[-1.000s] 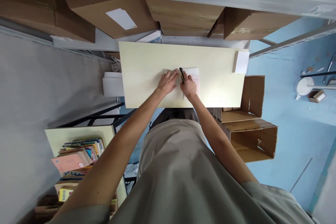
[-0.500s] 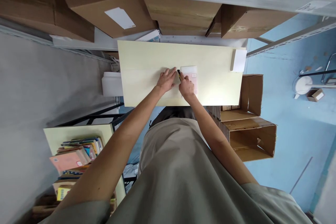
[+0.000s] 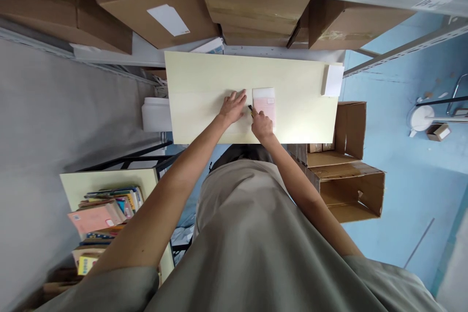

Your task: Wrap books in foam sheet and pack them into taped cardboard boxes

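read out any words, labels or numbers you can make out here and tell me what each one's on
None can be read.
White label on the cardboard box: print too small.
Pink sheet by the right hand: boxes blurred.
Book covers on the lower shelf: too blurred.
Tag on the shelf beam: dark scrawl, illegible.

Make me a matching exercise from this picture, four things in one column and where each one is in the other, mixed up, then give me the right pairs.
Things
1. left hand
2. black and yellow tool
3. white pad
4. pink booklet

Places
A. at the far right corner of the table
B. flat on the tabletop, fingers spread
C. gripped in the right hand
D. lying on the table just right of the tool

Pairs: 1-B, 2-C, 3-A, 4-D
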Tool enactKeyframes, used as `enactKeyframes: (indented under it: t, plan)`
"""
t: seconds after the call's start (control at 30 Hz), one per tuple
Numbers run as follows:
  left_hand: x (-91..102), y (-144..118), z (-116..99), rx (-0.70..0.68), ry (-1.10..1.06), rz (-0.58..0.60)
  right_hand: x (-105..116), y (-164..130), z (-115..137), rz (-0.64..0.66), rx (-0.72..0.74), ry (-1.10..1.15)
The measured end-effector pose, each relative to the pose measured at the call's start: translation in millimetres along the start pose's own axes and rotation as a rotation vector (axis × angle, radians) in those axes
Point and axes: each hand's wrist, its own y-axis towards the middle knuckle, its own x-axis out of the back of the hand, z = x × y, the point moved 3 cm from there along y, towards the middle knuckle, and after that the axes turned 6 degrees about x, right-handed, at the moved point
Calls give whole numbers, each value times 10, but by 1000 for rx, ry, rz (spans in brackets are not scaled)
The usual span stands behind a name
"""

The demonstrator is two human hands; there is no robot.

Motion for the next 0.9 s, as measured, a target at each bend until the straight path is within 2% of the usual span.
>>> enactKeyframes:
  t: [0.4,0.7,0.9]
  plan:
    - [-35,20,-3,9,-7,-7,-84,-396,10,107,20,-38]
    - [-57,26,-15,37,-9,-1,-123,-578,45,169,76,-78]
    - [-83,54,-7,64,15,17,-131,-672,-41,305,146,-65]
